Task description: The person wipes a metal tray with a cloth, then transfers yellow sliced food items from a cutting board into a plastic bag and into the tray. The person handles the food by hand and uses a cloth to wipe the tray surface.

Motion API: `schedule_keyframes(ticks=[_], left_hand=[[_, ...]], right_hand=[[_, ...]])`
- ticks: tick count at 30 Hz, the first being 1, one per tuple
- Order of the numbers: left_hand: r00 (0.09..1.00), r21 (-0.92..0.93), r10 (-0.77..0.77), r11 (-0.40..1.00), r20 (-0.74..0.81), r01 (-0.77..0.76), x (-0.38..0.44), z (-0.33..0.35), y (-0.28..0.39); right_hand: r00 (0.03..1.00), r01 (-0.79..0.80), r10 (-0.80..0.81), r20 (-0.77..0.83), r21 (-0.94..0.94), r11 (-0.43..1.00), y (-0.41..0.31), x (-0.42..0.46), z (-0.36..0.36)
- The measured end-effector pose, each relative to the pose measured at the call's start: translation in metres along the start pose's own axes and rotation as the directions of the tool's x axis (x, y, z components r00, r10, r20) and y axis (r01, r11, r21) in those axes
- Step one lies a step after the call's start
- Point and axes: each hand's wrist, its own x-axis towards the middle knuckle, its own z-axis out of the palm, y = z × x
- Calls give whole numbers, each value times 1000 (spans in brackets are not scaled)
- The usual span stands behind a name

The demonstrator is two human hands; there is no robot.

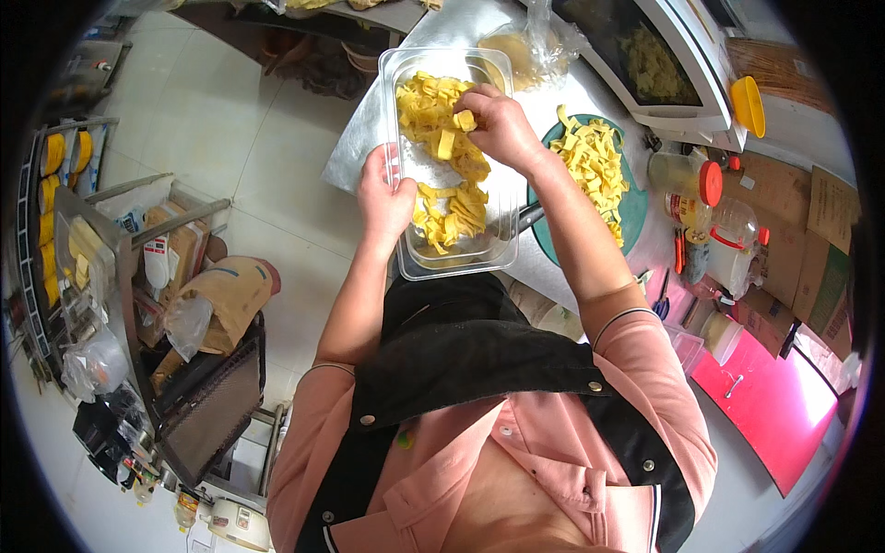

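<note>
A clear rectangular plastic container (pixel 508 242) holds loose clumps of flat yellow strips, perhaps noodles (pixel 453 214). My left hand (pixel 387 193) grips its left wall, with the thumb at the rim. Inside the upper right part, my right hand (pixel 494 124) pinches some yellow strips (pixel 464 122) above the heap. To the right, partly behind my right forearm, lies a round green board (pixel 636 214) with a pile of similar strips (pixel 591 166). A black knife handle (pixel 531 216) shows between the container and the board.
The steel table (pixel 352 148) bears a clear plastic bag (pixel 546 45) at the back. A white microwave (pixel 698 110) stands at the upper right. Jars with red lids (pixel 710 183), blue-handled scissors (pixel 662 306) and cardboard boxes (pixel 774 200) are at right. A metal rack (pixel 128 263) stands left.
</note>
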Motion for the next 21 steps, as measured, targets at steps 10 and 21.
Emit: schedule_keyframes(ticks=[10,21], left_hand=[[1000,52,2,999,-7,-2,-1,-1,-1],[998,-5,-43,999,56,43,0,0,-8]], right_hand=[[842,-48,19,539,40,998,-18,-40,-16],[897,120,140,420,-535,836,0,-5,37]])
